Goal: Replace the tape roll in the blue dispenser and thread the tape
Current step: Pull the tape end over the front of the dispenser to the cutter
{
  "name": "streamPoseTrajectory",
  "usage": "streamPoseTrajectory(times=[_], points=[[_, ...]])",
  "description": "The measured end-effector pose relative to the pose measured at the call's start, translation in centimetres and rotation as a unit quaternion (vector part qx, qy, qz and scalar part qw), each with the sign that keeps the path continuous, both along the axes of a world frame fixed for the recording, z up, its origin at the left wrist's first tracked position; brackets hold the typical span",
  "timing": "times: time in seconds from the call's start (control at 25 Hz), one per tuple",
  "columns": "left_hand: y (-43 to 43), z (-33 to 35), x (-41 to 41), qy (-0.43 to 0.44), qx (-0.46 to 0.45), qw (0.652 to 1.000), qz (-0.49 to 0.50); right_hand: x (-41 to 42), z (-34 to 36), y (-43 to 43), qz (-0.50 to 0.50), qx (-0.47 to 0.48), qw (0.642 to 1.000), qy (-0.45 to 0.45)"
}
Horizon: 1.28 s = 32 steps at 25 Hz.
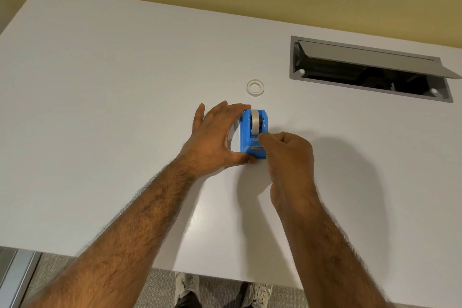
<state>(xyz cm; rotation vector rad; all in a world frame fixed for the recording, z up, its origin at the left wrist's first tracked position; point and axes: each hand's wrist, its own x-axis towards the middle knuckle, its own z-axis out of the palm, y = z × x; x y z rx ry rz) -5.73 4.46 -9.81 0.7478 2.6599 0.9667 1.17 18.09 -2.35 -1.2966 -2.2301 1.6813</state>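
Note:
The blue dispenser (246, 136) stands on the white table (112, 107) with a pale tape roll (256, 121) seated in it. My left hand (215, 135) spans the dispenser's left side, fingers at its far end and thumb at its near end. My right hand (287, 157) is closed, thumb and forefinger pinched at the roll's near side just above the metal cutter (257, 148); whether tape is between them is hidden. A second, nearly spent tape ring (255, 87) lies flat beyond the dispenser.
An open grey cable hatch (370, 70) with a raised lid is sunk into the table at the far right. A yellow wall runs behind the table. The table's near edge is below my forearms, with my shoes (222, 287) on carpet beneath.

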Motion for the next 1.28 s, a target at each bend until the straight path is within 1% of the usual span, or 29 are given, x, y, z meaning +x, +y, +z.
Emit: streamPoseTrajectory(times=[0.08, 0.2, 0.28, 0.36, 0.48, 0.76, 1.04, 1.28], points=[[0.0, 0.0, 0.0, -0.003, -0.001, 1.0, -0.001, 0.0, -0.1, 0.5, -0.02, 0.011, 1.0, -0.007], [0.1, -0.1, 0.0, 0.0, -0.003, 1.0, 0.002, 0.0, -0.5, 0.0, 0.008, 0.092, 0.995, -0.03], [0.1, -0.2, 0.1, 0.004, -0.003, 1.0, 0.005, 0.2, -0.9, -1.1, 0.04, 0.157, 0.986, -0.049], [0.1, -0.3, 0.0, 0.005, 0.001, 1.0, 0.008, 0.4, -1.2, -2.1, 0.048, 0.203, 0.976, -0.062], [0.1, -0.5, -0.1, 0.006, -0.001, 1.0, 0.007, 0.1, -1.4, -2.7, 0.042, 0.225, 0.971, -0.074], [0.2, -0.6, -0.1, 0.009, -0.001, 1.0, 0.008, -0.5, -1.9, -2.5, -0.013, 0.176, 0.983, -0.059], [0.1, -0.8, -0.1, 0.013, 0.01, 1.0, 0.005, -0.7, -1.7, -2.2, -0.05, 0.034, 0.998, 0.0], [0.2, -0.6, -0.1, 0.011, 0.003, 1.0, 0.005, -0.5, -1.7, -2.2, -0.055, -0.003, 0.998, -0.019]])
